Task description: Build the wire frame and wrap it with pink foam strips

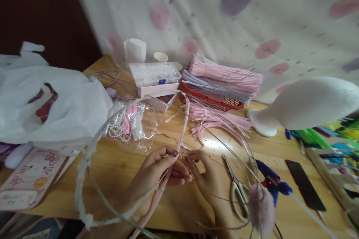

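A large wire hoop frame [84, 160], partly wrapped in whitish material, spans the area around my hands. A pink-wrapped strip [183, 129] runs down across it from the far rim. My left hand [165, 168] is closed, its thumb and fingers pinching this strip near the middle. Close beside it, my right hand [203, 173] is closed too, fingertips pressed together near the left fingers; what they hold is too small to make out. A fuzzy pale pink ball [261, 209] sits among the wires at lower right.
Scissors [238, 194], a blue glue gun [270, 181] and a black flat object [305, 185] lie right. Behind are pink strips [218, 119], a red basket [213, 99] and a bead box [154, 74]. Bagged pearls [126, 121] lie left; a white foam head [314, 102] lies far right.
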`<act>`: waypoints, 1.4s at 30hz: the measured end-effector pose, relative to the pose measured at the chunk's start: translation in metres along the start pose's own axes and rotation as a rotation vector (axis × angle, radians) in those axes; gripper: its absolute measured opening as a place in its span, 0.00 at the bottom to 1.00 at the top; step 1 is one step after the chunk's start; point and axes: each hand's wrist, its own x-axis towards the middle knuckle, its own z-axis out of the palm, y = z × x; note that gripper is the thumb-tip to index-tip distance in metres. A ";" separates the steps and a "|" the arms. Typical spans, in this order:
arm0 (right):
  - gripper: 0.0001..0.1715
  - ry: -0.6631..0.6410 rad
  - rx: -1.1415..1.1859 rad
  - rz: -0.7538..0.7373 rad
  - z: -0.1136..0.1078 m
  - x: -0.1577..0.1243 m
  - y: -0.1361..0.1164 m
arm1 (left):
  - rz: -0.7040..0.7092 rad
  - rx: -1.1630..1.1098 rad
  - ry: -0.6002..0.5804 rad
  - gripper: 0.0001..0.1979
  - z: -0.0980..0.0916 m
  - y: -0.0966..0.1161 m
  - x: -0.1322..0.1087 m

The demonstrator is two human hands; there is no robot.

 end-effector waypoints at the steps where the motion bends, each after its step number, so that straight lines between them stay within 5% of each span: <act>1: 0.04 0.041 0.001 0.029 -0.009 0.003 -0.001 | -0.005 -0.003 -0.006 0.12 0.001 -0.001 0.000; 7: 0.12 0.314 0.247 0.023 -0.033 0.026 -0.014 | -0.065 0.004 -0.043 0.11 0.007 -0.009 0.002; 16: 0.20 0.386 0.066 -0.236 -0.033 0.036 -0.016 | -0.134 0.071 -0.128 0.11 0.019 -0.007 0.000; 21: 0.21 0.387 0.022 -0.247 -0.033 0.034 -0.012 | -0.152 0.040 -0.138 0.14 0.023 -0.010 0.000; 30: 0.24 0.307 -0.036 -0.307 -0.041 0.033 -0.013 | -0.154 0.054 -0.123 0.13 0.024 -0.015 0.006; 42: 0.19 -0.045 0.076 -0.294 -0.064 0.046 -0.007 | -0.155 0.076 -0.197 0.14 0.012 -0.017 0.016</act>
